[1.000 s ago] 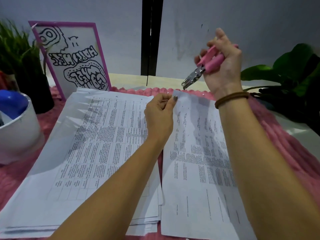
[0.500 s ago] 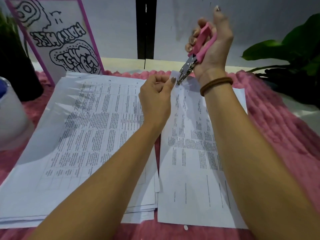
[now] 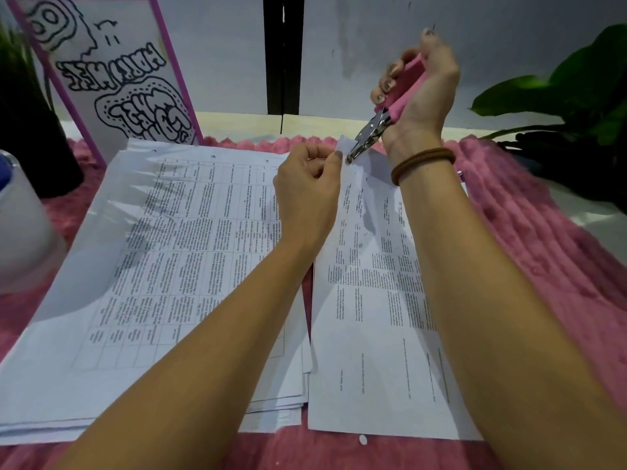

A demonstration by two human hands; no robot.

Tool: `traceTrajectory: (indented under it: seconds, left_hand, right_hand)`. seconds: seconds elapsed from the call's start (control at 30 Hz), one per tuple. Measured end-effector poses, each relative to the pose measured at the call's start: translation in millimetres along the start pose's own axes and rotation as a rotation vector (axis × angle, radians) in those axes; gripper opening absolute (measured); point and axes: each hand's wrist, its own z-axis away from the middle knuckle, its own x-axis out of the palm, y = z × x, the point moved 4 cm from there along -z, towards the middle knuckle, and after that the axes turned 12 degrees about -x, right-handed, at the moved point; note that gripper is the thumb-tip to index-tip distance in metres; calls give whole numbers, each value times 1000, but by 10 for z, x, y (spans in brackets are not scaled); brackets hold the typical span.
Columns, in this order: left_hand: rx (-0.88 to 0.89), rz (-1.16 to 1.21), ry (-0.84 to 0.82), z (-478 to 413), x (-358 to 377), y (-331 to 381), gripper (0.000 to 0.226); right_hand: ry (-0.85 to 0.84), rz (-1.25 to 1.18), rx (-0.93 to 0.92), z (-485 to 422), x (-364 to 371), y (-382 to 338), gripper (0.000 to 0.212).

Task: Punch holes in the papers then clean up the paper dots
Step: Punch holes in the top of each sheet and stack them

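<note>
Pink-handled hole punch (image 3: 386, 111) sits in the right hand (image 3: 424, 93), fingers curled tight round both handles, which are squeezed close together. Metal nose points down onto the far corner of the loose sheet (image 3: 373, 300), right beside the left fingertips. Left hand (image 3: 305, 188) pinches that same corner between thumb and forefinger and lifts it off the fluffy pink mat (image 3: 543, 266); other fingers folded in. Rest of the sheet lies flat, nearer the body than both hands, partly under the right forearm.

Step in hand: punching, a hole at this sheet's far corner. Hard to tell if the punch has bitten through, since the nose is small and partly behind the left thumb.

Stack of papers (image 3: 169, 266) lies left of the left hand, under that forearm. Small holes run along its far edge, so it is probably done. One paper dot (image 3: 362, 439) lies on the mat just past the sheet's near edge, well back from both hands.

Next move, as a guess: ease the handles, slide the nose along the far edge, and shift the left pinch with it so the edge stays raised and taut. Space the holes like the stack's. Dots will sink into the fluffy pile, so they will likely need fingertip picking. Cleanup not begun.
</note>
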Motion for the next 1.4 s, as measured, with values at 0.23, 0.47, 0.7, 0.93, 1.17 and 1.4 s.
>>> traceTrajectory:
  seconds: [0.23,0.47,0.7,0.93,1.17,1.4]
  left_hand:
    - [20,-13,26,7,-11,-4,8]
    - [143,-113,55,43,-14,85,7]
    - [107,-88,32,37,-10,66,6]
    - [112,-69,36,46,-17,89,4]
    - [129,-68,42,42,-17,79,8]
    - [136,-50,30,51,-12,95,8]
  right_hand:
    - [-117,46,118,110,-44,17,19]
    - [0,-71,175,32,-273,-55,22]
    - [71,60,117,-125,-535,-224,22]
    - [89,98,52,-221,-627,-307,21]
    - [131,65,18,-248,-657,-317,22]
    - [156,41,15,-269,-693,-334,22]
